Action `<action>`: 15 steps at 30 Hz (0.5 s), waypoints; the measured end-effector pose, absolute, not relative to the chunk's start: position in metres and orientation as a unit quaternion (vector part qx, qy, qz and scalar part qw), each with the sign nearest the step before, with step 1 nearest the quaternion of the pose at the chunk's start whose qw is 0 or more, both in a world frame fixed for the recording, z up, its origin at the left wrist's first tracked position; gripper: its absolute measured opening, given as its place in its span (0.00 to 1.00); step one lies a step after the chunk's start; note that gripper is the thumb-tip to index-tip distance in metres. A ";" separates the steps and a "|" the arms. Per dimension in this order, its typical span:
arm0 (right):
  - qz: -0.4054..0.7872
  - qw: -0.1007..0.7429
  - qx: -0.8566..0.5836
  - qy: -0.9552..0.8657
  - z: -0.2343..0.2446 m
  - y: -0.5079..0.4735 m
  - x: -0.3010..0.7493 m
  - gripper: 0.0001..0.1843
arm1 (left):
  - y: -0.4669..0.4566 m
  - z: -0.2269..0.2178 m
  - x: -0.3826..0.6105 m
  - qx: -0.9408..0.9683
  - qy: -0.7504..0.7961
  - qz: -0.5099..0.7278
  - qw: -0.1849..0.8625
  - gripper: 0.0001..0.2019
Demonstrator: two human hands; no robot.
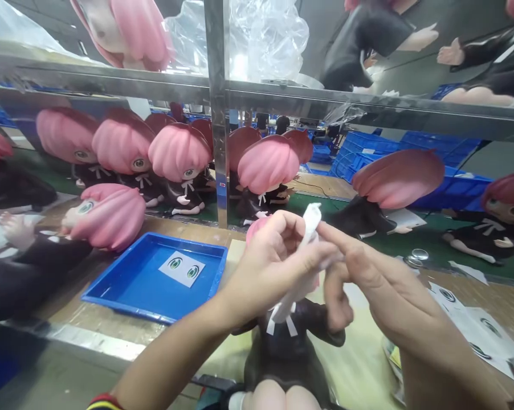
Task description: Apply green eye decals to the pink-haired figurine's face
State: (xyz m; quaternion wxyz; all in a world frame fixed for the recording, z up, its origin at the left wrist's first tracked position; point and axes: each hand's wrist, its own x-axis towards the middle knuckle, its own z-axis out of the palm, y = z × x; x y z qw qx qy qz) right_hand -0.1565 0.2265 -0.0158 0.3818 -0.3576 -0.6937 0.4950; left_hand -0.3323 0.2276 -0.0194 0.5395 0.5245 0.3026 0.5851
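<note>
While we pinch the white strip point(310, 225) with the fingers of both our left hand point(278, 256) and right hand point(368, 279), above the doll point(282, 341) (on the desk), we likely peel next, slowly.

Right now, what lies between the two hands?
In the head view, a white strip is pinched between the left hand and right hand, above the doll.

A blue tray point(124, 287) at eight o'clock holds an eye sticker sheet point(182, 268) — pink-haired dolls point(180, 165) line the shelf at eleven o'clock.
</note>
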 end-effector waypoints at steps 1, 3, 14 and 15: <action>0.464 0.431 -0.392 -0.667 -0.016 0.225 -0.157 0.31 | 0.228 -0.020 -0.334 0.508 0.293 0.589 0.556 0.15; 0.385 0.536 -0.437 -0.611 -0.019 0.222 -0.161 0.26 | 0.224 -0.021 -0.337 0.477 0.270 0.590 0.592 0.14; 0.637 0.454 -0.319 -0.535 -0.064 0.192 -0.183 0.16 | 0.172 -0.058 -0.340 0.503 0.372 0.581 0.520 0.15; 0.683 0.435 -0.326 -0.487 -0.067 0.186 -0.185 0.18 | 0.167 -0.063 -0.338 0.489 0.388 0.569 0.535 0.17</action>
